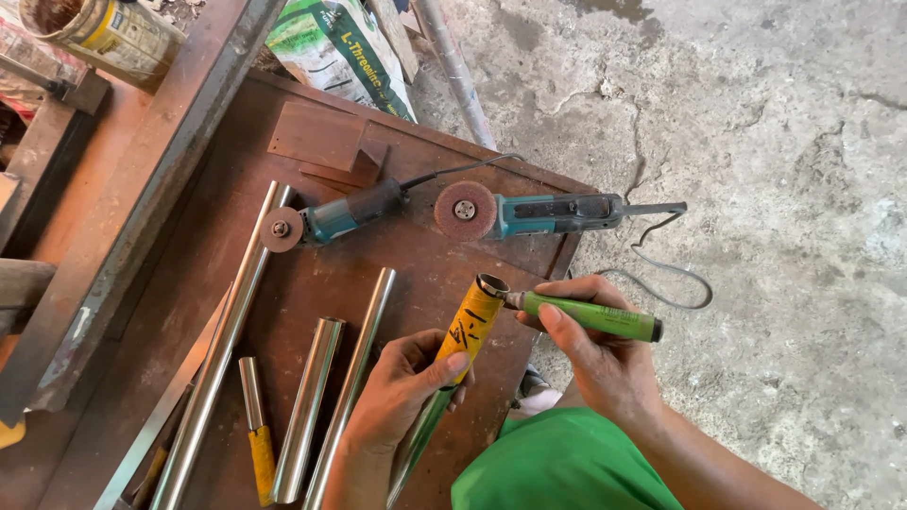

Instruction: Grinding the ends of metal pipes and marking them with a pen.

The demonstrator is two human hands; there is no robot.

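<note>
Green cloth (562,463) at 6 o'clock, nearest. Left hand (402,392) fingers wrapped shut around steel tube (452,368) by its yellow tape; right hand (595,354) fingers closed on green marker (590,316), tip touching tube's top rim at centre. Marking seemingly underway; no finished mark visible on rim. More tubes (312,406) at 8 o'clock, two grinders (529,212) at 12 on rusty tabletop (312,283). Nothing blocking.

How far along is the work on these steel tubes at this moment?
In hand: the left hand holds a tube with yellow tape tilted up, while the right hand puts a green marker to its open end. Possibly done: a short tube on the rusty table also has yellow tape. Seemingly left: three bare tubes. Two grinders lie unused.
</note>
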